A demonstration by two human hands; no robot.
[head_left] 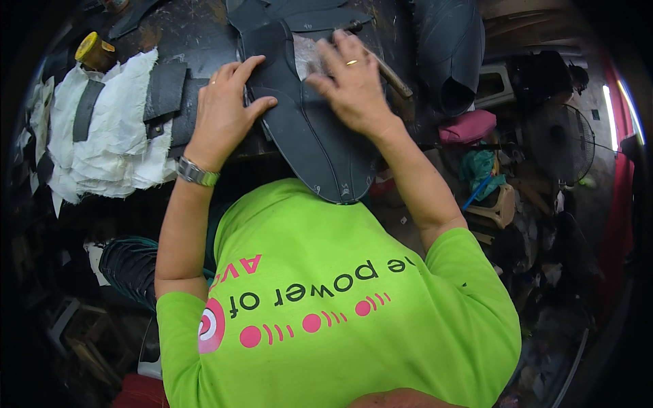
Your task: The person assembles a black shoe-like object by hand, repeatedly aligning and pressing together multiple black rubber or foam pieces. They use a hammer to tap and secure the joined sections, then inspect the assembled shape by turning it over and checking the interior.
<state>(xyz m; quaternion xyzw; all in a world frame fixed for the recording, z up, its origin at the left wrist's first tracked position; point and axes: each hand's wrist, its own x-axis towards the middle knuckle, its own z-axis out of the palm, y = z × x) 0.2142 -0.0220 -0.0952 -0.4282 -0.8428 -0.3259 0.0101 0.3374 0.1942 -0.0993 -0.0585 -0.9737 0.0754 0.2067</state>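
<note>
A long dark grey boot-upper piece (pixel 320 146) with a seam down its middle lies over the table edge, its rounded end toward me. My left hand (pixel 224 112) rests at its left edge, thumb and fingers apart, the thumb on the surface. My right hand (pixel 354 85) is over the right side, fingers spread and slightly blurred, beside a pale greyish patch (pixel 306 56). Whether its fingertips touch the patch I cannot tell. A hammer with a wooden handle (pixel 393 78) lies just beyond the right hand, partly hidden by it.
Left on the dark table (pixel 197 37) are white cloth sheets (pixel 112 129), dark cut pieces (pixel 165 90) and a yellow tub (pixel 94 51). A rolled dark boot shaft (pixel 449 51) lies at the right. Beyond are a pink bundle (pixel 468 127) and a standing fan (pixel 561 143).
</note>
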